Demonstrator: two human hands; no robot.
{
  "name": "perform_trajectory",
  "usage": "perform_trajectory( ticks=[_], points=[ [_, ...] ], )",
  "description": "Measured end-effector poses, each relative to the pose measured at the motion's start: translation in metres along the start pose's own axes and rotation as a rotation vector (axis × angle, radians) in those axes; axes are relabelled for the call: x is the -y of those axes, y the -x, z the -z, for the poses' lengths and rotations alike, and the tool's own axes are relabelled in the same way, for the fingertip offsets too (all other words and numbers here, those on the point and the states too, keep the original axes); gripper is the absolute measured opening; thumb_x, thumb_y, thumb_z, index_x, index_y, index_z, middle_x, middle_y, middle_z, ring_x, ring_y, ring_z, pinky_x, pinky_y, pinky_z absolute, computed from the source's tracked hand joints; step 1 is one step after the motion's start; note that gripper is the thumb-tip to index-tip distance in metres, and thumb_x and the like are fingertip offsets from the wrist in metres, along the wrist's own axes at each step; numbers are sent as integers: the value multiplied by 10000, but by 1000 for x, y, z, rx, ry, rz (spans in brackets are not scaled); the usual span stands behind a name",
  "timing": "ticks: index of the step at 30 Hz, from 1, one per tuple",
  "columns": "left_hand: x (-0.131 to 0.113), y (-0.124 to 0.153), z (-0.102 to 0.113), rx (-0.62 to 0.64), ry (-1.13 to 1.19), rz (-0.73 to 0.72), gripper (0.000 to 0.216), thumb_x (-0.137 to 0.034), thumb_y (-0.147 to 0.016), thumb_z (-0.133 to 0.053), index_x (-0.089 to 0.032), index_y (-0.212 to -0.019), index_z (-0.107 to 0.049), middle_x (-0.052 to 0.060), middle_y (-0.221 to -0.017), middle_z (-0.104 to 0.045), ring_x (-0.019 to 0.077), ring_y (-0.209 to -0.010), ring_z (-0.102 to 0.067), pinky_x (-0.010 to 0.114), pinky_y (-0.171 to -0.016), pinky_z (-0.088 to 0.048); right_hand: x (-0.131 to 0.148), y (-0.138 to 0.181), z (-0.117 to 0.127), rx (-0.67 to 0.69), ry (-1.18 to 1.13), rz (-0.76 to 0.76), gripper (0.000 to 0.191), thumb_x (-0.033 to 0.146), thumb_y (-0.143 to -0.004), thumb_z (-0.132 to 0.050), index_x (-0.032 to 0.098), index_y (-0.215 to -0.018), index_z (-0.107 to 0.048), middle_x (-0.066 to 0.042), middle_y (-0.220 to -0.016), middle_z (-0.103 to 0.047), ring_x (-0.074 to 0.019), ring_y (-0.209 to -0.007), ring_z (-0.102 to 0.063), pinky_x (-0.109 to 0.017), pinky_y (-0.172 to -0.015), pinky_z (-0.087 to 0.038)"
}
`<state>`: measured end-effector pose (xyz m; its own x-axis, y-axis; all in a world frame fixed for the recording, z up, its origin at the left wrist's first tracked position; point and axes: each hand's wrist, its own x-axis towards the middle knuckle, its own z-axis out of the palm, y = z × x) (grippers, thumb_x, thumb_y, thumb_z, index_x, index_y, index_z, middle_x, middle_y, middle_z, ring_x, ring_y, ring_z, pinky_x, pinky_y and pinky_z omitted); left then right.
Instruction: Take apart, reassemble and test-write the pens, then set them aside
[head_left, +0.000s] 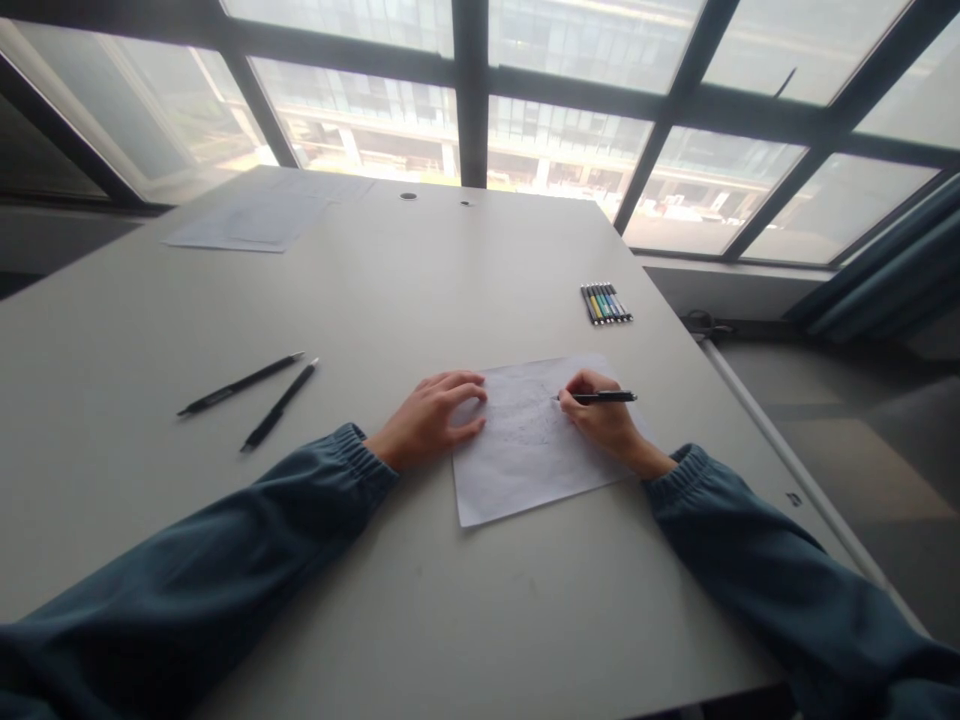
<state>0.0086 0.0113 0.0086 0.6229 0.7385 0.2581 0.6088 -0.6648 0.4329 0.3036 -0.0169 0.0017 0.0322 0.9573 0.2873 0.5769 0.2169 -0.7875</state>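
Observation:
A white sheet of paper [517, 475] with faint drawn lines lies on the table in front of me. My right hand [604, 420] is closed around a black pen [611, 397], its tip at the drawn part of the sheet. On the sheet's left edge rests my left hand [431, 418], fingers apart and holding nothing, thumb and fingertips touching the paper. Two dark pens lie left of that hand: a longer one [240, 384] and a thicker one [280, 405]. The marks on the paper are too faint to make out.
The white table [420, 290] reaches back to large windows. A row of coloured pens or leads [606, 304] lies beyond the sheet, near the right edge. More papers [247, 215] lie at the far left. Small round fittings [408, 196] sit near the back edge.

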Motion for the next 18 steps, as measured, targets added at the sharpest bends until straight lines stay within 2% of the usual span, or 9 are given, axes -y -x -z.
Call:
perform_trajectory(
  ticks=[4,8,10,12,16,18],
  points=[
    [-1,0,1,1,2,1,267,-421,-877,-642,-267,-1091,-684,62,-1380,-616,284,-1284,-566,473,-1106,-422,-2,1,0,-39,-23,3,179,279,-822,-646,201,-680,-569,11,-587,-597,-131,-540,-535,-253,-528,-397],
    [-2,-1,2,4,4,7,266,-415,-871,-646,-261,-1084,-685,66,-1376,-618,286,-1275,-572,478,-1107,-421,0,-1,4,-237,-128,5,195,347,-840,-679,200,-744,-593,6,-621,-616,-139,-553,-557,-266,-537,-430],
    [-2,0,2,4,5,3,266,-406,-872,-646,-258,-1090,-682,68,-1377,-617,284,-1280,-567,476,-1106,-421,3,-1,6,-282,-184,13,197,363,-823,-714,198,-783,-615,5,-639,-625,-140,-561,-561,-266,-532,-431],
    [-2,0,2,-3,5,-7,284,-399,-876,-651,-254,-1121,-666,71,-1375,-617,281,-1284,-564,474,-1102,-421,6,0,8,-213,-286,17,185,368,-830,-712,193,-840,-652,-2,-664,-642,-141,-567,-569,-269,-525,-433],
    [-4,1,2,-62,18,-33,341,-381,-920,-623,-244,-1232,-609,83,-1332,-641,267,-1267,-573,462,-1088,-427,13,7,7,94,-621,-9,242,352,-911,-583,175,-1034,-693,-61,-810,-720,-176,-655,-653,-309,-579,-477],
    [-5,1,2,-114,37,-50,344,-382,-947,-602,-239,-1260,-596,86,-1294,-661,258,-1241,-585,453,-1079,-433,18,11,6,195,-748,-30,213,323,-909,-589,189,-1056,-666,-48,-792,-720,-168,-642,-642,-300,-575,-462]
  ],
)
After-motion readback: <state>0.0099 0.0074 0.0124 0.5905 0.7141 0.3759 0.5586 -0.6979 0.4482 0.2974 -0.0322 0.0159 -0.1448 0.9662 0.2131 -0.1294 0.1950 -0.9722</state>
